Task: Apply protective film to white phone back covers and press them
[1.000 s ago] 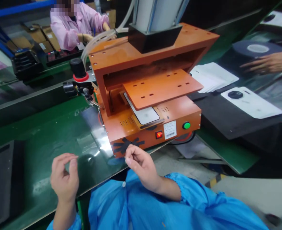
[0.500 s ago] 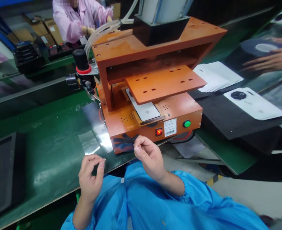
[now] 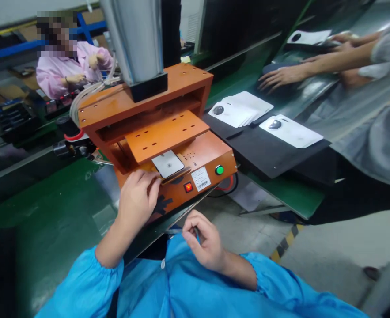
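Note:
My left hand (image 3: 138, 197) reaches to the front left of an orange press (image 3: 211, 148). Its fingers are bent and drawn together beside a white phone back panel (image 3: 168, 164), which lies in the press under the raised orange plate (image 3: 168, 137). Whether the fingertips hold anything is hidden. My right hand (image 3: 204, 239) is closed in a pinch in front of the press, below its front edge. A thin pale sliver shows by those fingertips, too blurred to name. Black tape strips (image 3: 162, 205) cling to the press's front face beside my left hand.
On the press front are a green button (image 3: 219, 170) and a lit red switch (image 3: 188, 187). White phone back panels (image 3: 244, 108) lie on a black board (image 3: 264, 154) to the right. A co-worker's hands (image 3: 285, 77) are beyond; another person in pink sits at the back left.
My left hand has moved up and forward to the white panel in the press. My right hand has drawn back from the black tape strips towards my body. The view has turned right.

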